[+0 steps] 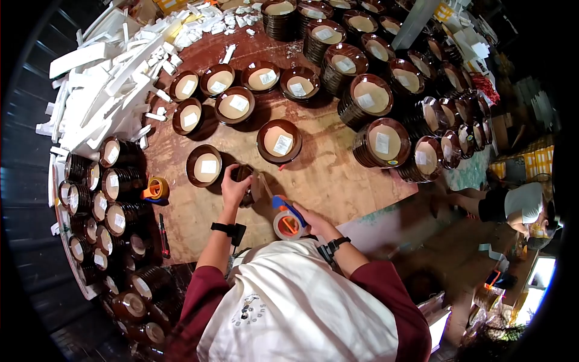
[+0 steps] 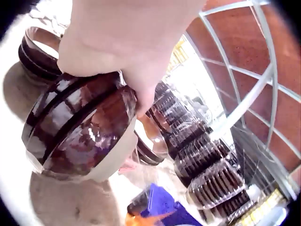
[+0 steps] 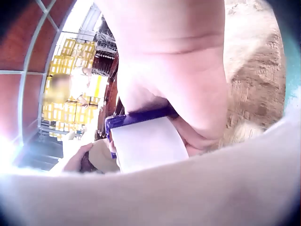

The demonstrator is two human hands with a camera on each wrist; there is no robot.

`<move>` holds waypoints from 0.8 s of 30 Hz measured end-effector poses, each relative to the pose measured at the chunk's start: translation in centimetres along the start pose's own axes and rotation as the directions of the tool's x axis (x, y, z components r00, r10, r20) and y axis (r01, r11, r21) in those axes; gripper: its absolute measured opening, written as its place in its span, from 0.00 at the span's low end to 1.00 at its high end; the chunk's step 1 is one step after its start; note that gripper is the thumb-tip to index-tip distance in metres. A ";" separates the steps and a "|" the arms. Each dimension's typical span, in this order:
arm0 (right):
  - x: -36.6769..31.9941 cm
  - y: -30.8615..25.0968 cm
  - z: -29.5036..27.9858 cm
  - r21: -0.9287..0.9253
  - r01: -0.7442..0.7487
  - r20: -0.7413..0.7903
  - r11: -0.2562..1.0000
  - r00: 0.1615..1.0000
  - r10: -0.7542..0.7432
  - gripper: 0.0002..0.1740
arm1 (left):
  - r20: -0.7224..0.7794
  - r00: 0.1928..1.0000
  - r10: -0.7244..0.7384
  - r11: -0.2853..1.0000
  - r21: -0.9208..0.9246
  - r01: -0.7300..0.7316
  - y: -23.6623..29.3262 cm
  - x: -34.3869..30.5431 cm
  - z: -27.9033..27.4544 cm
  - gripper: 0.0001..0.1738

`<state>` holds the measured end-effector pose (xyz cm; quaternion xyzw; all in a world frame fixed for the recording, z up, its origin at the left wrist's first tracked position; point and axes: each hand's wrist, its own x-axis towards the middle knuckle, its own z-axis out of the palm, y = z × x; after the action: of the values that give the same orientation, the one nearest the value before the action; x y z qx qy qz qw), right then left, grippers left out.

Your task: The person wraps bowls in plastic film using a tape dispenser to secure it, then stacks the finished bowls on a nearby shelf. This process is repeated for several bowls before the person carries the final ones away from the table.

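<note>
Bowl (image 2: 80, 127) is clamped in my left hand (image 1: 233, 186), dark brown, tipped on its side over the bench (image 1: 325, 193); can't tell if it's one piece or a few nested. Pale band shows along its rim in the left wrist view. My right hand (image 1: 311, 221) is closed round a blue tape dispenser (image 1: 289, 224) with an orange hub, just to the right of the bowl, its blue head pointing at it. Thin strip of tape (image 1: 265, 184) shows between the two; can't tell where it ends. Nearest neighbours: labelled bowl (image 1: 204, 165) sitting upright just left of my left hand, another labelled bowl (image 1: 279, 141) past it to the right. Six more labelled ones are grouped farther up the bench. Tall bowl stacks (image 1: 373, 102) fill the right side, label side up or leaning. More stacks (image 1: 119, 184) lie sideways along the left edge. Yellow tape dispenser (image 1: 156, 189) is beside those, red-and-black tool (image 1: 163, 235) below it. White foam scraps (image 1: 102, 78) are heaped at upper left. Another person (image 1: 523, 202) is off to the right, well apart.
</note>
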<state>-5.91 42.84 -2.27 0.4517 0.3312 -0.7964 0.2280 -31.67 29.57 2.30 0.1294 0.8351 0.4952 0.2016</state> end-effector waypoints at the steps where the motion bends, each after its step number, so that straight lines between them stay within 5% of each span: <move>1: 1.8 1.7 -1.7 -0.017 -0.005 0.118 1.000 0.993 0.007 0.30 | -0.019 0.998 -0.062 0.992 -0.110 0.059 -0.2 0.2 0.2 0.32; 4: 0.9 2.1 -1.0 0.178 0.047 0.175 0.983 0.981 -0.079 0.30 | -0.121 0.992 -0.018 0.991 -0.135 0.001 -0.6 -0.4 1.4 0.31; 8: 0.4 2.5 -1.4 0.219 0.099 0.081 0.971 0.990 -0.119 0.28 | -0.293 0.942 -0.162 0.977 -0.184 0.110 1.1 -1.5 3.7 0.32; 12: 0.1 0.4 -0.4 0.245 0.075 0.110 0.967 0.988 -0.104 0.27 | -0.477 0.815 -0.329 0.872 -0.485 0.069 -1.6 -1.2 5.4 0.34; 17: -0.4 0.1 0.1 0.252 0.070 0.066 0.965 0.994 -0.089 0.26 | -0.476 0.585 -0.656 0.698 -0.677 0.232 -1.9 0.1 5.1 0.33; 24: -2.1 2.8 -0.1 0.189 0.040 0.019 0.981 0.999 -0.044 0.28 | -0.443 0.520 -0.730 0.644 -0.700 0.309 0.9 0.8 6.0 0.33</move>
<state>-2.95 41.17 -1.42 0.4547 0.2610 -0.8342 0.1711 -29.58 34.98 0.34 -0.3983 0.6667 0.6284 0.0451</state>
